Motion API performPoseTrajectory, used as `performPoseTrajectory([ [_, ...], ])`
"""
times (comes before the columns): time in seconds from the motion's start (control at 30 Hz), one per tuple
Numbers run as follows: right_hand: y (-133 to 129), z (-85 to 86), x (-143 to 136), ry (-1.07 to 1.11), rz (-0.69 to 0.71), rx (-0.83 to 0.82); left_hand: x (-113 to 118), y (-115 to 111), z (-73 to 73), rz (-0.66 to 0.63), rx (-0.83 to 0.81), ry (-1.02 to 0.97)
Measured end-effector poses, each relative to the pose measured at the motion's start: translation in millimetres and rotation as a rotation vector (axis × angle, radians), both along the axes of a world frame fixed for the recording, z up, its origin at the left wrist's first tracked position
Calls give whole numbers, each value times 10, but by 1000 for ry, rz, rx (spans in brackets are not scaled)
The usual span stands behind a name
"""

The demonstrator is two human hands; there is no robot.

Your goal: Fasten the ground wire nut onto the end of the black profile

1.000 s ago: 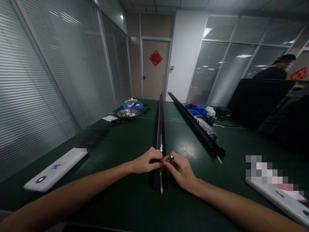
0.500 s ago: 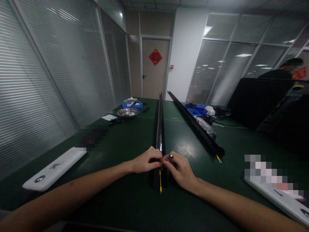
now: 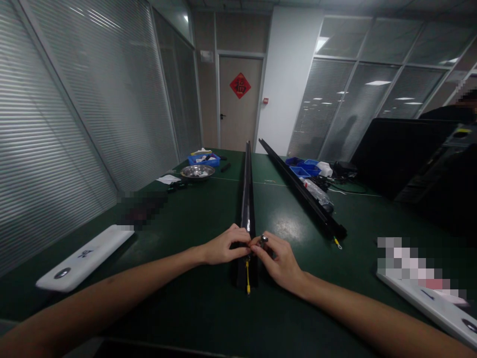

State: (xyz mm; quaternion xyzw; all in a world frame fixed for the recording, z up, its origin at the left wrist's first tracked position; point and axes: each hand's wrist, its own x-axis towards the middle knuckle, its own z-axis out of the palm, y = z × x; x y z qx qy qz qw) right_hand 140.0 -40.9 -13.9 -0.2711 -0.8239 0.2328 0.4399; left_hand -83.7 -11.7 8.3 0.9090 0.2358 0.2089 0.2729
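Note:
A long black rail (image 3: 246, 199) runs away from me down the green table (image 3: 208, 214). At its near end hangs a short yellow wire (image 3: 248, 278) with a metal tip. Over that end, my left hand (image 3: 229, 245) is closed with thumb and fingers pinched. My right hand (image 3: 278, 258) meets it fingertip to fingertip, also pinched, with a round metallic piece (image 3: 264, 239) at its index finger. Whatever sits between the fingertips is too small and hidden to name.
A second black rail (image 3: 301, 186) lies at the right with a yellow-ended wire. Blue bins (image 3: 300, 172) and a plastic bag are beside it. A metal bowl (image 3: 197, 172) and blue basket stand back left. White devices (image 3: 85, 258) flank my arms. One person is at far right.
Both hands stay nearly in place at the rail's near end. The person at the far right has moved further right.

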Motion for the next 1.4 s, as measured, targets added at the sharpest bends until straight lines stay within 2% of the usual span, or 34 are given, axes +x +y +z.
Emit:
performPoseTrajectory([
  [1.4,0,-2,-4,28,2,-19,3,19,-34,4,-15,-5],
])
